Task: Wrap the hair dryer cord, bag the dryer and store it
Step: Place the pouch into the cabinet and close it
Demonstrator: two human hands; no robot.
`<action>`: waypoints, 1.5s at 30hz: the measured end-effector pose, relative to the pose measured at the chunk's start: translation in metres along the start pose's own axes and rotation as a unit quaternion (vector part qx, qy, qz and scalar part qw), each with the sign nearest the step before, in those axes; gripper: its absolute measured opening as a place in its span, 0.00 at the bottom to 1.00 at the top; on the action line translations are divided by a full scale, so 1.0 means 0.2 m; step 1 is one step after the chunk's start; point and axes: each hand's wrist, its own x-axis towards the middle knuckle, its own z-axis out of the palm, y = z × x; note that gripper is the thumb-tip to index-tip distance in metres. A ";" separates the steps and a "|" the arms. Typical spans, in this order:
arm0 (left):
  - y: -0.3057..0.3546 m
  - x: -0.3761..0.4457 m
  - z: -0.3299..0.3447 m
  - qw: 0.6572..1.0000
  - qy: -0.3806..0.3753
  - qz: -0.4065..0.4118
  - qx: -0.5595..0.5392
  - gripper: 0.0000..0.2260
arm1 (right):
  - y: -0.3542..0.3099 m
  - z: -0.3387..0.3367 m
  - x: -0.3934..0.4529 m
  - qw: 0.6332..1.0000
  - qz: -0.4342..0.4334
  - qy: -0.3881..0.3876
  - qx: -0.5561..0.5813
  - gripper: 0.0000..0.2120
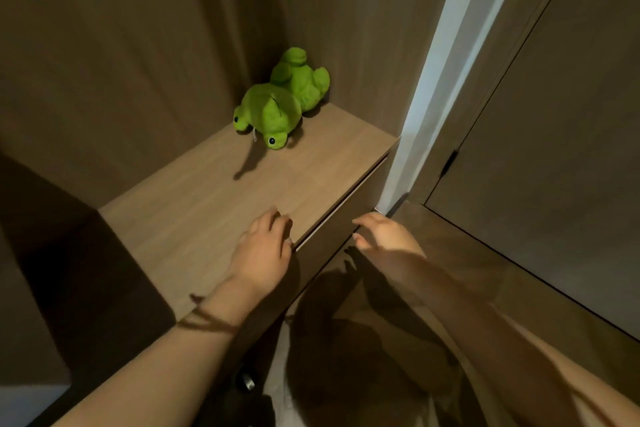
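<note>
Both hands empty: left hand [265, 246] rests w/ curled fingers on the near front edge of the light-brown wooden drawer unit [207, 204], right hand [379, 232] open, just beside the drawer front [349, 215]. Hair dryer and bag not visible, maybe already inside; I judge storing is nearly done. Green plush frog [280, 100] sits at far corner.

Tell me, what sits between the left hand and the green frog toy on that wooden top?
Nothing: in the head view, only bare wooden top with a shadow lies between the left hand and the green frog toy.
</note>
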 end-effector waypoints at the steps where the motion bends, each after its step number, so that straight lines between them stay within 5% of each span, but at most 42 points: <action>1: -0.03 0.02 0.04 1.000 0.009 0.001 -0.004 0.21 | 0.02 0.05 0.02 1.000 0.008 -0.003 0.011 0.19; 6: -0.18 0.09 0.20 0.998 0.059 0.005 -0.007 0.25 | 0.09 0.27 0.21 0.987 0.081 0.006 0.138 0.22; 11: -0.25 0.11 0.28 0.989 0.133 0.028 -0.051 0.21 | 0.05 0.41 0.38 0.901 0.207 -0.012 0.382 0.18; 17: -0.25 0.09 0.26 0.989 0.121 0.068 -0.045 0.22 | 0.03 0.62 0.47 0.841 0.253 -0.003 0.478 0.16; 26: -0.25 0.08 0.26 0.989 0.112 0.090 -0.027 0.20 | 0.05 0.67 0.38 0.821 0.220 0.032 0.525 0.03; 31: -0.27 0.09 0.28 0.986 0.112 0.124 -0.028 0.23 | 0.16 0.74 0.22 0.798 0.224 0.048 0.557 0.08; 36: -0.29 0.11 0.30 0.984 0.112 0.135 -0.011 0.24 | 0.15 0.80 0.14 0.735 0.251 0.119 0.618 0.12; 45: -0.29 0.11 0.30 0.981 0.131 0.142 -0.008 0.22 | 0.26 0.89 -0.13 0.737 0.347 0.233 0.532 0.15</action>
